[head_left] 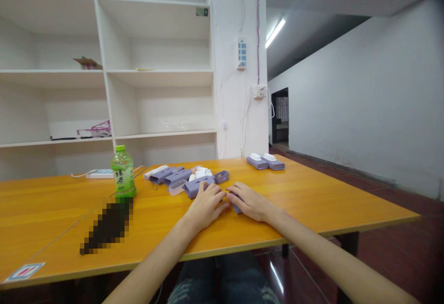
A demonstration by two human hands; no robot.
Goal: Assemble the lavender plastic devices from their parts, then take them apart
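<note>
bare hands point(227, 202) on smooth purple case point(236, 208)

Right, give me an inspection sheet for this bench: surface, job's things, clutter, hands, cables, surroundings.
Surface: orange wooden table.
Job's things: small purple piece between both hands; purple cases heaped behind; two capped cases apart at the far edge.
Clutter: green tea bottle; blurred dark object.
Hands: left hand and right hand rest on the table, touching the piece; grip unclear.
Cables: power strip on table; wall wires.
Surroundings: white shelving, doorway.
</note>
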